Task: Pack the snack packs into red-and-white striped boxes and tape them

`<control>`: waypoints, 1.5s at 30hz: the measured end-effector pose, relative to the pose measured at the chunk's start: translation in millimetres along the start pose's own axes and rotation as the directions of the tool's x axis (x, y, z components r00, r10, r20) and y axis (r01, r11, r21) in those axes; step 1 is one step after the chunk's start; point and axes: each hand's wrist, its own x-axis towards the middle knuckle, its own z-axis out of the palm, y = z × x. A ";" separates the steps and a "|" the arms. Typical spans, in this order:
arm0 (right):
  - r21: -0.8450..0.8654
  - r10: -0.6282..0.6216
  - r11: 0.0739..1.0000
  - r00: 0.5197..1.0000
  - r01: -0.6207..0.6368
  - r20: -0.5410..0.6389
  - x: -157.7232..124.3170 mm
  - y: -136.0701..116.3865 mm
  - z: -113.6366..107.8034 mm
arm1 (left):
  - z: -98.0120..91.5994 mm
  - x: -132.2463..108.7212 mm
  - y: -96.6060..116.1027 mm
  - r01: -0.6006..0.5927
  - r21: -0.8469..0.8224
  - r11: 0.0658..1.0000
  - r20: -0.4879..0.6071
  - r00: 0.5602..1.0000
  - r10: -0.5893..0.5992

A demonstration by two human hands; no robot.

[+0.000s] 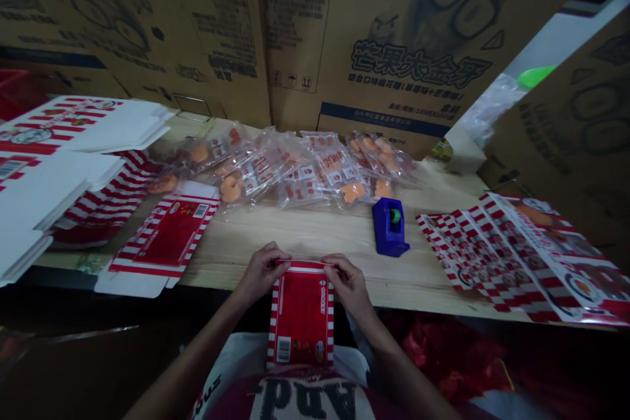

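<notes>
A red box with a red-and-white striped border (301, 312) lies between my hands at the table's front edge, its near end against my shirt. My left hand (263, 269) pinches the far left corner, fingers closed. At the far right corner my right hand (348, 282) pinches the same edge. Beyond and to the right stands a blue tape dispenser (388, 230) with a green core. Left of my hands, a flat unfolded carton (172, 230) lies face up with white flaps showing. Behind, clear bags of orange pieces and small printed packets (305, 167) lie in a row.
Stacks of flat white-and-red cartons (73, 177) cover the left side. Printed red striped sheets (522, 256) overhang the table's right front edge. Large brown cardboard boxes (305, 26) wall off the back. A red bin (17, 93) sits far left. Red bags (438, 361) lie below the table.
</notes>
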 end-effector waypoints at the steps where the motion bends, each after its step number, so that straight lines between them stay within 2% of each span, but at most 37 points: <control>1: -0.009 0.003 1.000 1.000 -0.003 0.011 1.0 -1.7 -1.2 | -2.8 -1.0 2.3 -0.014 0.006 1.000 0.009 1.000 0.014; 6: -0.130 0.069 0.990 0.993 -0.056 0.099 9.0 -7.6 -7.7 | -8.0 -6.0 13.5 -0.033 0.023 0.999 0.023 0.999 0.032; 10: -0.246 0.060 0.969 0.990 -0.026 0.131 19.6 -19.1 -12.4 | -13.5 -1.0 14.1 -0.058 0.065 0.996 0.009 0.998 0.057; 16: -0.308 0.070 0.951 0.979 -0.008 0.191 35.0 -34.9 -13.0 | -22.8 13.8 13.6 0.054 -0.059 0.997 0.059 0.997 -0.050; 19: -0.296 0.026 0.955 0.981 0.032 0.190 32.6 -33.2 -13.4 | -21.3 11.4 15.3 -0.001 -0.078 0.997 0.064 0.998 0.006; 23: -0.268 -0.094 0.952 0.976 0.146 0.197 18.0 -22.5 -14.9 | -14.4 1.1 13.9 -0.067 -0.055 0.996 0.045 0.997 0.069; 28: -0.223 -0.144 0.963 0.988 0.154 0.060 -1.4 -4.3 -11.1 | 3.0 -5.7 2.4 -0.067 -0.160 0.985 -0.008 0.998 0.066; 30: -0.179 -0.108 0.978 0.994 0.108 0.014 -7.1 1.0 -6.8 | 10.3 -6.1 -2.0 -0.032 -0.239 0.970 -0.029 0.999 0.026; 33: -0.118 -0.022 0.993 1.000 0.023 0.010 -13.0 5.4 -3.0 | 16.9 -6.8 -6.6 0.021 -0.312 0.950 -0.059 0.997 -0.041; 35: -0.122 -0.025 0.992 1.000 0.024 -0.001 -12.7 6.6 -8.8 | 18.1 -7.6 -8.8 0.069 -0.341 0.938 -0.079 0.992 -0.102; 36: -0.139 -0.047 0.990 0.998 0.040 -0.047 -10.5 6.8 -16.0 | 18.1 -7.8 -9.7 0.107 -0.360 0.927 -0.083 0.986 -0.146; 38: -0.197 -0.114 0.978 0.961 0.064 -0.251 -2.4 7.2 -40.4 | 18.3 -7.5 -11.4 0.200 -0.426 0.882 -0.078 0.964 -0.256; 39: -0.235 -0.146 0.970 0.913 0.057 -0.380 3.0 7.7 -56.8 | 18.8 -6.9 -11.9 0.243 -0.471 0.848 -0.067 0.949 -0.309; 40: -0.272 -0.172 0.962 0.846 0.033 -0.504 8.7 8.7 -74.9 | 19.9 -6.1 -12.0 0.276 -0.512 0.813 -0.052 0.935 -0.350; 42: -0.299 -0.167 0.953 0.723 -0.057 -0.671 20.1 13.2 -110.6 | 23.3 -3.7 -11.3 0.301 -0.566 0.768 -0.032 0.922 -0.385; 43: -0.284 -0.134 0.953 0.695 -0.104 -0.706 25.4 16.9 -125.5 | 25.5 -2.2 -10.8 0.297 -0.573 0.764 -0.031 0.924 -0.382; 45: -0.232 -0.051 0.959 0.702 -0.165 -0.710 35.0 26.6 -145.4 | 30.0 1.0 -10.1 0.273 -0.557 0.784 -0.043 0.933 -0.356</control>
